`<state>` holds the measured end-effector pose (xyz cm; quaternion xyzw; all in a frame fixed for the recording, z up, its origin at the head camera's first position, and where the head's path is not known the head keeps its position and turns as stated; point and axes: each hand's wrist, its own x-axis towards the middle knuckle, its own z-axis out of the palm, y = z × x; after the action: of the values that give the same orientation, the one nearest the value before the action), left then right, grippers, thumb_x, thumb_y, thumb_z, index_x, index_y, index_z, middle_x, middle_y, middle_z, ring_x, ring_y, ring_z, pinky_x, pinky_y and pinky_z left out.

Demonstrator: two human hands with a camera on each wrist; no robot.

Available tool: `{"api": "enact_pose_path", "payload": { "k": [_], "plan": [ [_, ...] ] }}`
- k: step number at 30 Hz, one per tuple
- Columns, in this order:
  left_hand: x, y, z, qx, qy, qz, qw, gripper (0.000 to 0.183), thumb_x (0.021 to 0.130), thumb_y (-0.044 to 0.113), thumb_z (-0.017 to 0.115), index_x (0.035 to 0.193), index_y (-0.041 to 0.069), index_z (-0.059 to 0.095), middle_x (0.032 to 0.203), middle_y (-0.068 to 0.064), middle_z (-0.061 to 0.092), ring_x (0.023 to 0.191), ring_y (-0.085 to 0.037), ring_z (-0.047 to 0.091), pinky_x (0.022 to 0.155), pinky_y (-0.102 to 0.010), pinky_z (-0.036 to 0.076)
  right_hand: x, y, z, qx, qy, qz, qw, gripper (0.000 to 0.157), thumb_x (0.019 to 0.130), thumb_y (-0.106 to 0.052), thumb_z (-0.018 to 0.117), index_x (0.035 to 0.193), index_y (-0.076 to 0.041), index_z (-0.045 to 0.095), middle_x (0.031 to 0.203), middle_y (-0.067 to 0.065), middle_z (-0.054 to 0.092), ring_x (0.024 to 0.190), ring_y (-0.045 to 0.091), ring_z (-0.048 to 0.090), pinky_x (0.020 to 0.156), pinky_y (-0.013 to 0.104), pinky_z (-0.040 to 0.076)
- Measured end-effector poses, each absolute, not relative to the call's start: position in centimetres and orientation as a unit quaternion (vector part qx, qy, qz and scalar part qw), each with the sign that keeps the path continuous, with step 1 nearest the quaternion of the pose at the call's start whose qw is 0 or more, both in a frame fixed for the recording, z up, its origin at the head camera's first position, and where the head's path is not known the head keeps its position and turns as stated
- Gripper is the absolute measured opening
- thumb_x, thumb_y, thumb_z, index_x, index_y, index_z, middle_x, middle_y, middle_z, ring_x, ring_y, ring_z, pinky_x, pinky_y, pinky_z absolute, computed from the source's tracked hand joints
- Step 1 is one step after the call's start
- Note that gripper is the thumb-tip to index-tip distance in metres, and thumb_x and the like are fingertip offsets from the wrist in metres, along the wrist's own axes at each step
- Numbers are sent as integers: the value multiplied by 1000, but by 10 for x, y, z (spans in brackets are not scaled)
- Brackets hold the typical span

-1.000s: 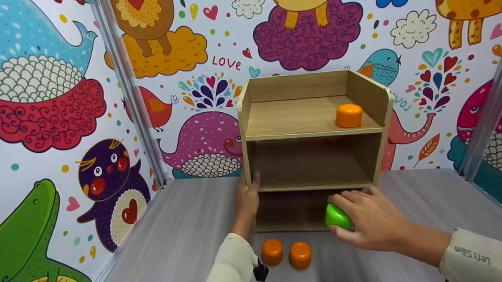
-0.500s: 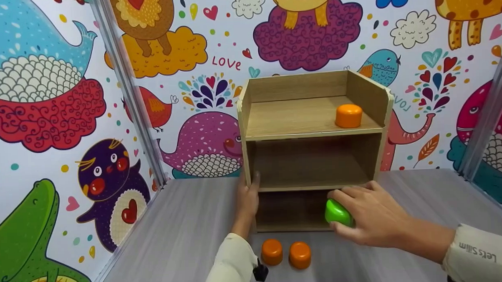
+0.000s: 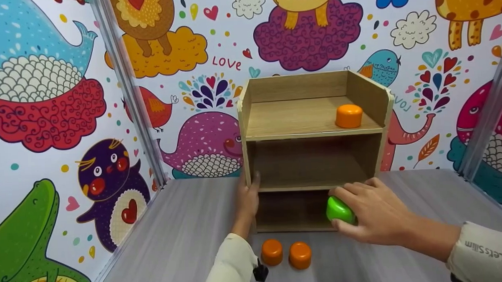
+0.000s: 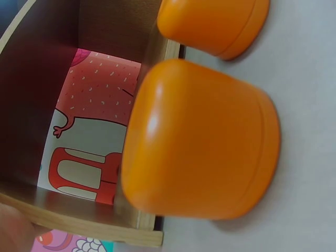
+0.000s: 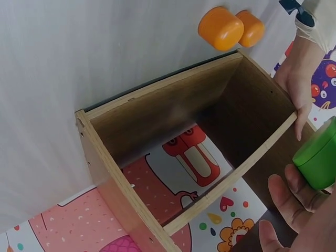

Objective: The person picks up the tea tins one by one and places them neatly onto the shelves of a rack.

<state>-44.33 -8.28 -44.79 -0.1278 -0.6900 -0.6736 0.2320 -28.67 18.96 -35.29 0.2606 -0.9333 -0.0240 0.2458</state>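
My right hand (image 3: 376,214) grips a green rounded plastic cylinder (image 3: 338,209) between thumb and fingers, in front of the bottom compartment of a small wooden shelf unit (image 3: 292,114). In the right wrist view the green cylinder (image 5: 317,157) shows a seam around it. At the shelf's left side panel, my left hand (image 3: 248,201) holds the edge, thumb on the inner side. An orange cylinder (image 3: 349,116) of like shape stands at the right of the top board. Two more, a left one (image 3: 272,252) and a right one (image 3: 300,255), stand on the table before the shelf.
The grey table (image 3: 187,226) runs to patterned cartoon walls (image 3: 214,33) at the back and sides. Metal posts (image 3: 130,91) join the wall panels. In the right wrist view, the wall print shows through the shelf's open back.
My right hand has shifted very slightly right with the green cylinder still in its grip. My left hand, the shelf and the orange cylinders keep their places.
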Motion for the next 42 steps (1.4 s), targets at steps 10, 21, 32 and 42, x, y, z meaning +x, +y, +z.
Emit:
{"api": "enact_pose_path", "payload": {
  "k": [10, 21, 32, 42],
  "plan": [
    [-443, -83, -448, -128, -688, -672, 241, 65, 94, 42, 53, 149, 20, 27, 153, -3, 28, 141, -18, 22, 115, -40, 19, -284, 189, -344, 260, -932, -20, 252, 51, 77, -61, 62, 117, -31, 56, 93, -15, 58, 79, 4, 47, 76, 32, 37],
    [-439, -83, -445, -127, -685, -683, 219, 62, 96, 35, 52, 150, 22, 24, 154, -1, 25, 142, -17, 20, 116, -40, 17, -284, 188, -336, 273, -927, -21, 258, 50, 77, -60, 62, 117, -31, 56, 88, -18, 54, 77, 1, 44, 74, 31, 36],
    [-414, -81, -423, -128, -689, -674, 234, 59, 97, 24, 52, 148, 11, 28, 152, -10, 28, 141, -23, 22, 115, -41, 19, -283, 186, -325, 269, -928, -16, 256, 49, 77, -60, 62, 117, -31, 57, 89, -17, 55, 77, 2, 45, 76, 33, 37],
    [-437, -82, -444, -119, -701, -664, 233, 62, 95, 43, 50, 149, 27, 24, 154, 1, 26, 141, -17, 21, 115, -40, 19, -283, 186, -319, 269, -928, -12, 258, 49, 77, -60, 62, 117, -32, 56, 91, -16, 57, 79, 4, 47, 75, 33, 37]
  ]
}}
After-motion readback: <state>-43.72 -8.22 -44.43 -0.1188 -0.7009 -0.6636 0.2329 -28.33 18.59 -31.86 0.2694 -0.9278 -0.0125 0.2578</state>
